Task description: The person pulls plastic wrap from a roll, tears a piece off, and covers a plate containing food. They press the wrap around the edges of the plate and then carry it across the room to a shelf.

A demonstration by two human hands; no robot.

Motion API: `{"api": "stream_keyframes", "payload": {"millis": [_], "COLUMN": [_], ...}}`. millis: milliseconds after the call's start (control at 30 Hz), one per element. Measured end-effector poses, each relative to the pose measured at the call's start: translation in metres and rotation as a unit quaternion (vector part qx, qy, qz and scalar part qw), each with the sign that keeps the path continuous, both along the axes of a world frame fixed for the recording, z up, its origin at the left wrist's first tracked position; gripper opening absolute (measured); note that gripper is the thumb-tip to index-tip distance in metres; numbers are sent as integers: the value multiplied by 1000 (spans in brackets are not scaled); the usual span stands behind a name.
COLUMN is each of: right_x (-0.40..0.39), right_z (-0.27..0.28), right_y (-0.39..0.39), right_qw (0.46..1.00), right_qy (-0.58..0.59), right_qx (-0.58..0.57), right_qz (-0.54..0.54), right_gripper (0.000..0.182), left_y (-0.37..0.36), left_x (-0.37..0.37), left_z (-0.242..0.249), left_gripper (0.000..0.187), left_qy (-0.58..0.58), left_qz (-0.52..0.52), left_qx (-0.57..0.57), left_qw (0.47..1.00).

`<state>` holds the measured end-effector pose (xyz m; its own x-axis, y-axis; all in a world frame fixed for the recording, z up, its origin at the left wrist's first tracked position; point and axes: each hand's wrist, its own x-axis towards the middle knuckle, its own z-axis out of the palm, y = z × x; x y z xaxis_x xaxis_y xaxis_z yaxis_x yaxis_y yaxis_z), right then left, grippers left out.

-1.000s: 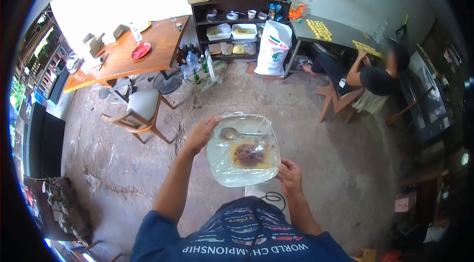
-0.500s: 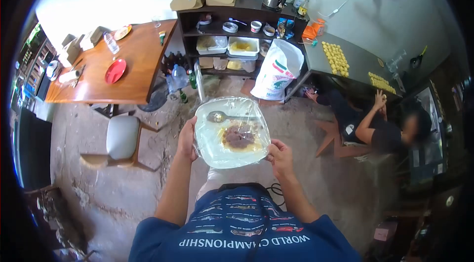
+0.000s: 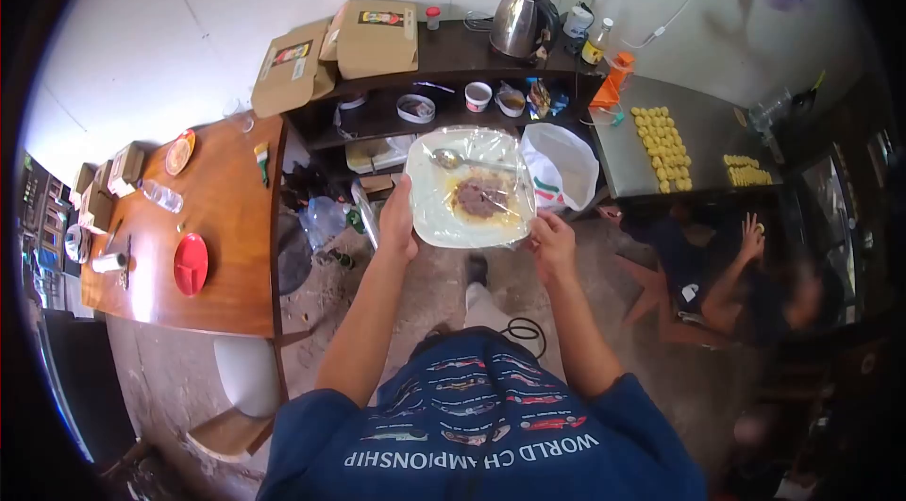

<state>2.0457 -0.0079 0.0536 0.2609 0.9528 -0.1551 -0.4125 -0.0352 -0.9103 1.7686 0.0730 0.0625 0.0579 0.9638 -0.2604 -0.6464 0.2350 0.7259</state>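
A white square plate point(image 3: 444, 227) wrapped in clear plastic film is held out in front of me, above the floor. On it, under the film, lie a metal spoon point(image 3: 447, 158) and a patch of brownish-purple food point(image 3: 481, 195) with yellowish bits round it. My left hand point(image 3: 398, 218) grips the plate's left edge, its fingers partly hidden beneath. At the lower right corner, my right hand point(image 3: 552, 242) pinches the plate's edge and film.
Ahead stands a dark shelf point(image 3: 453, 53) with cardboard boxes point(image 3: 377, 39) and a kettle point(image 3: 522, 22); a white sack point(image 3: 562, 166) is beside it. Left is a wooden table point(image 3: 226, 246) with a red plate point(image 3: 191, 264). Right, a person point(image 3: 698, 284) sits below a counter point(image 3: 618, 152) bearing yellow dough pieces point(image 3: 663, 147).
I have stepped forward, closer to the shelf and the counter. The plate, still in both hands, now appears higher in view and overlaps the shelf and sack.
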Motion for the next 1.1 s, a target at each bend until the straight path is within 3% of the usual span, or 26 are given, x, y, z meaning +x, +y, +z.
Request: {"api": "stream_keyframes", "payload": {"millis": [33, 167, 333, 433, 500, 633, 700, 733, 767, 833, 867, 933, 1100], "right_x": [8, 25, 56, 65, 70, 77, 101, 111, 111, 104, 108, 123, 129], "right_z": [-5, -5, -6, -6, -10, 14, 30, 34, 61, 126, 125, 122, 120], "right_y": [62, 195, 320, 367, 387, 400, 390, 391, 401, 425, 443, 467, 478], "right_qw": [1000, 999, 994, 991, 990, 991, 982, 943, 942, 825, 825, 859, 847], "right_qy": [10, 4, -24, -33, -36, -8, -181, -313, -314, -482, -481, -484, -497], "right_qx": [14, -7, -42, -73, -89, -111, -45, 33, 32, 148, 147, 93, 115], "right_qz": [21, 43, 94, 106, 104, 74, -1, -105, -109, -256, -257, -137, -151], "right_gripper": [27, 27, 32, 33, 30, 23, 22, 24, 24, 28, 28, 31, 35], "left_y": [61, 180, 278, 291, 290, 310, 312, 315, 317, 316, 319, 318, 325], "left_x": [10, 28, 39, 47, 54, 56, 62, 63, 64, 62, 59, 60, 64], "left_z": [-9, -15, -15, 20, 50, 31, 36, 37, 38, 36, 33, 30, 32], "left_gripper": [55, 59, 51, 50, 55, 56, 55, 55, 55, 55, 55, 55, 58], "left_qy": [33, 128, 138, 198, 248, 206, 173, 164, 155, 154, 158, 159, 127], "left_qz": [52, 127, 85, 32, -31, -26, -22, -12, 3, 0, -11, -19, -5], "left_qx": [7, 24, 25, 65, -69, -54, -64, -74, -86, -91, -82, -71, -93], "left_qw": [998, 983, 986, 978, 966, 977, 983, 984, 984, 984, 984, 985, 988]}}
